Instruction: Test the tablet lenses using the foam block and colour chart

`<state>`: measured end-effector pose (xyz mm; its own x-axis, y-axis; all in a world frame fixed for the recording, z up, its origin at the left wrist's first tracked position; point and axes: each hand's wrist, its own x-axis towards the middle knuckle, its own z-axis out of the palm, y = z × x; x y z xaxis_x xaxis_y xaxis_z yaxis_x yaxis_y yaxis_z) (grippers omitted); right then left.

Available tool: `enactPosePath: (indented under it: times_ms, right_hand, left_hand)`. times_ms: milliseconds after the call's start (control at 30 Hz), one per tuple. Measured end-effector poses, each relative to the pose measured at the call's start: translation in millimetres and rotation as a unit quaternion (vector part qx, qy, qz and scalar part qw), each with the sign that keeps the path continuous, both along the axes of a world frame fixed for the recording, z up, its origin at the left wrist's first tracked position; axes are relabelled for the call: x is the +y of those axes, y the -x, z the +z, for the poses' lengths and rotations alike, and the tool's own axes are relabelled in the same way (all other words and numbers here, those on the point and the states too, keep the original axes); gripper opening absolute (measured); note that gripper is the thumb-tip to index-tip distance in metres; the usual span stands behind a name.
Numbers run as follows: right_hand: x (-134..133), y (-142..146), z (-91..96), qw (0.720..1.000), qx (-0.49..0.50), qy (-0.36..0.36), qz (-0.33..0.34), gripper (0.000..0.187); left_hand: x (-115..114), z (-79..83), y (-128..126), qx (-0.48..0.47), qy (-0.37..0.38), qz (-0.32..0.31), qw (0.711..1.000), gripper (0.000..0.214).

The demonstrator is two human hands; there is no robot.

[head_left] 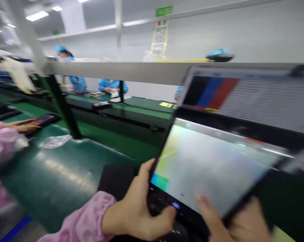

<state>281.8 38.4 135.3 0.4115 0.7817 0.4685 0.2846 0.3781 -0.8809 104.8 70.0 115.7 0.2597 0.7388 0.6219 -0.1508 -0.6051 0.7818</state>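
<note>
Right hand (pixel 242 225) fingers (pixel 201 203) across front of tablet (pixel 212 168); left hand (pixel 139 206) clasps lower edge.

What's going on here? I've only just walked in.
A person in pink sleeves is handling a dark-framed tablet. Their left hand grips its lower edge, and their right hand, blurred, has fingers over the lit screen. Beside them, a co-worker's hand rests on another tablet on the green bench.

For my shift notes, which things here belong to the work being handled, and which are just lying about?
Being handled:
tablet, held by left hand and right hand

Lying about:
clear plastic bag on the green workbench
black pad
</note>
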Motion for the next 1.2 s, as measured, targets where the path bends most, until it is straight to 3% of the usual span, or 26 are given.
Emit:
enactPosePath:
  times_ms: [67,233,467,933,1200]
  right_hand:
    - [-12,4,16.2,1.000,0.015,-0.012,-0.012,0.054]
    - [-11,25,33.8,0.991,0.099,-0.044,0.074,0.041]
    - [-15,22,29.1,0.987,0.100,-0.055,0.117,0.040]
    - [-14,20,27.8,0.990,0.063,-0.074,0.107,0.038]
    - [-16,20,30.4,0.992,0.043,-0.060,0.099,0.036]
  left_hand:
    - [-7,0.2,5,0.026,0.003,0.028,0.999,0.087]
    - [-15,5.5,2,0.051,0.028,0.052,0.997,0.075]
    - [-19,9.9,1,0.040,0.043,0.059,0.996,0.071]
    - [-27,15.5,-1,0.055,0.068,0.090,0.992,0.070]
    - [-36,23.8,-8,0.022,0.133,0.105,0.985,0.065]
